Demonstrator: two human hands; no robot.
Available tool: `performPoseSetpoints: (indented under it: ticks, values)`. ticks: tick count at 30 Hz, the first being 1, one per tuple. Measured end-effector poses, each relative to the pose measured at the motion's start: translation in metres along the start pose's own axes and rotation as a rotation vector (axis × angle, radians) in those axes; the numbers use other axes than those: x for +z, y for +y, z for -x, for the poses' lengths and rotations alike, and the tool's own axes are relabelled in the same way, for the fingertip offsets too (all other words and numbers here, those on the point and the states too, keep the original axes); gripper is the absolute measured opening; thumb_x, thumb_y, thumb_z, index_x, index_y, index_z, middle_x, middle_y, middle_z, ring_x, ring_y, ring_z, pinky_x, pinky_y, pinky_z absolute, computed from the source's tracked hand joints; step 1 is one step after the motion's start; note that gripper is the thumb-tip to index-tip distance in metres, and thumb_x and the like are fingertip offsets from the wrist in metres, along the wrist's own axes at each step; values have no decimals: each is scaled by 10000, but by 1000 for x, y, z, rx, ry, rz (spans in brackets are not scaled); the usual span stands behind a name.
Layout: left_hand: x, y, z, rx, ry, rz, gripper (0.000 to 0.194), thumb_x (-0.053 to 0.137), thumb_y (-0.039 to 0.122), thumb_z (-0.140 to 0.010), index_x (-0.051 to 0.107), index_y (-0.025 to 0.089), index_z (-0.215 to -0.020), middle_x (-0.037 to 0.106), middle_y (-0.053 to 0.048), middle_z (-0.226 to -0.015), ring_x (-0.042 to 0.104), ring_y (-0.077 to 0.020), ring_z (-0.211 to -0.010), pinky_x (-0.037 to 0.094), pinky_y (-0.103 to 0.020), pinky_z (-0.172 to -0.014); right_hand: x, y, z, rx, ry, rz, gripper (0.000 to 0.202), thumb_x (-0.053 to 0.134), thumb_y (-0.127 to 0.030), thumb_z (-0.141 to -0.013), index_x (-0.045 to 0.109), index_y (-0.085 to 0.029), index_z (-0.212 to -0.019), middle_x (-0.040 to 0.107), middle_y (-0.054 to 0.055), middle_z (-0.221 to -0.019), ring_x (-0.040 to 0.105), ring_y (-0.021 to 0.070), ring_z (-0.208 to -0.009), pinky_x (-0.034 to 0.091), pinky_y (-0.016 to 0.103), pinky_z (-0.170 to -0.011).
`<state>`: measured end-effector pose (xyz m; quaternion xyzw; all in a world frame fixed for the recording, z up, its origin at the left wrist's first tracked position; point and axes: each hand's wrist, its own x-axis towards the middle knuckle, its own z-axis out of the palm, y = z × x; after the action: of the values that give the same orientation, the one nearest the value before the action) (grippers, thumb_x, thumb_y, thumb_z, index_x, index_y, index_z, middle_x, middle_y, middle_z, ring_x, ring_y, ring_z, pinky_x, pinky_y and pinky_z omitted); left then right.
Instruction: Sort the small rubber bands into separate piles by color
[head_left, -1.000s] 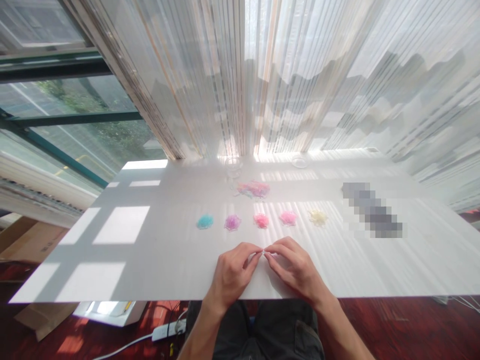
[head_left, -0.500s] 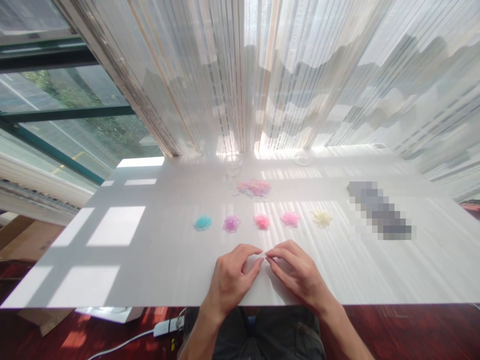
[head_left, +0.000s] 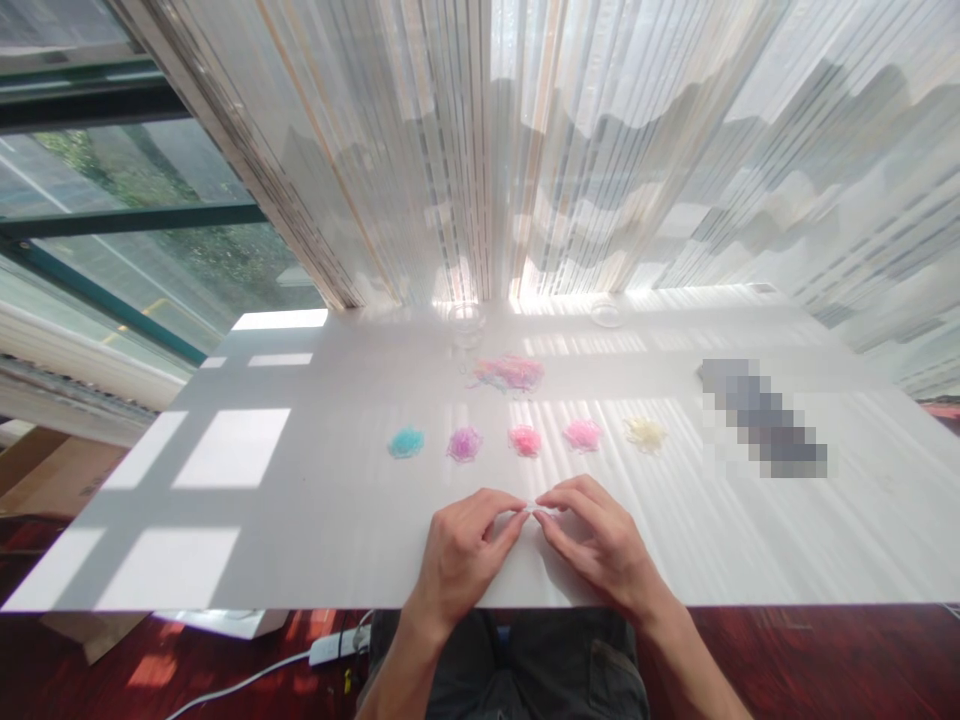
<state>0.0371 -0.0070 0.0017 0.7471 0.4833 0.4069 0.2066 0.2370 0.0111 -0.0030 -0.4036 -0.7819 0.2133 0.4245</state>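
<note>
My left hand (head_left: 463,545) and my right hand (head_left: 598,540) meet near the table's front edge, thumbs and forefingers pinched. Between their fingertips is a tiny pale elastic band (head_left: 537,511), mostly covered by the fingers. Beyond the hands runs a row of small heaps of thin elastic bands: a teal heap (head_left: 406,442), a purple heap (head_left: 464,444), a coral-red heap (head_left: 525,441), a pink heap (head_left: 583,434) and a pale yellow heap (head_left: 646,434). Behind the row lies a looser mixed-colour pile (head_left: 511,373).
The white table (head_left: 337,540) carries a clear round container (head_left: 466,318) and a clear lid-like disc (head_left: 607,315) at the back. A pixelated dark object (head_left: 765,418) lies at the right. Striped curtains (head_left: 517,150) hang behind. Below is a power strip (head_left: 334,648).
The pale band shows slightly more between the fingertips, which have shifted only a little. The heaps on the table look the same.
</note>
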Motion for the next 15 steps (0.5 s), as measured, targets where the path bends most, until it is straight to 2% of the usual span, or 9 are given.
performPoseSetpoints:
  ticks: [9, 15]
  values:
    - [0, 1, -1, -8, 17, 0, 69, 671, 246, -981, 721, 199, -974, 782, -21, -883, 702, -131, -680, 569, -215, -642, 0, -1, -1, -27, 2, -22, 136, 602, -141, -979, 673, -237, -1045, 673, 39, -882, 676, 187, -806, 592, 302, -703]
    - [-1, 1, 1, -10, -39, 9, 125, 633, 231, -999, 720, 215, -1087, 793, -42, -983, 726, -144, -734, 615, -249, -732, 1, 0, -1, -10, 13, -15, 119, 601, -163, -985, 678, -240, -1032, 671, 36, -872, 675, 186, -796, 591, 303, -697]
